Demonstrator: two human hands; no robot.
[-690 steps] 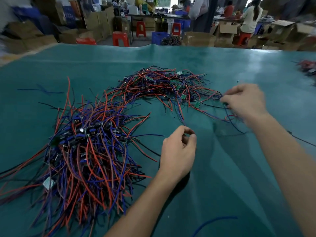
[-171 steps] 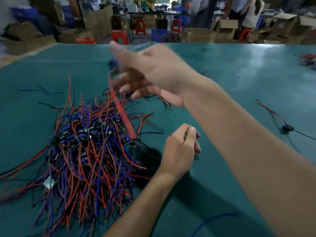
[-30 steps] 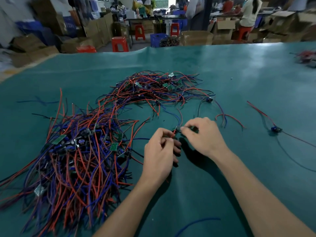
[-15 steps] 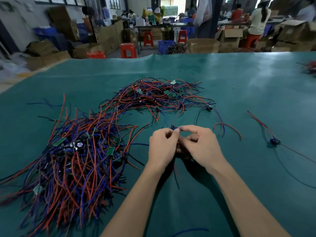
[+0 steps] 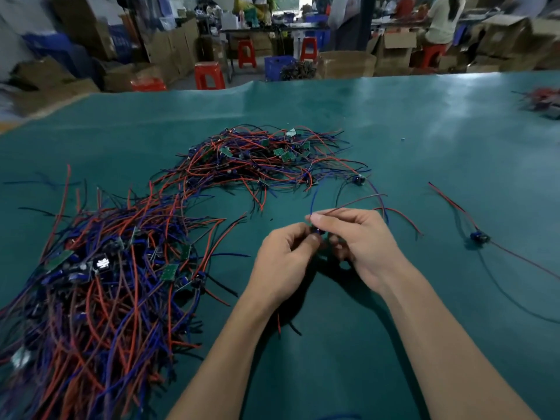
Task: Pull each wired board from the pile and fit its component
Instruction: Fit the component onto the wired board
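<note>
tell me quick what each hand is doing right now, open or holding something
Left hand: fingers curled, pinching the small wired board between both hands.
Right hand: fingers curled, pinching the same board, its wires trailing up past the thumb.

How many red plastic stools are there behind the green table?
4 at least: one nearest the table, a low one to its left, two by the far bench. Boxes may hide others.

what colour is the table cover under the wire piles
Teal green table cover, plain and unpatterned, seen in the head view.
</note>
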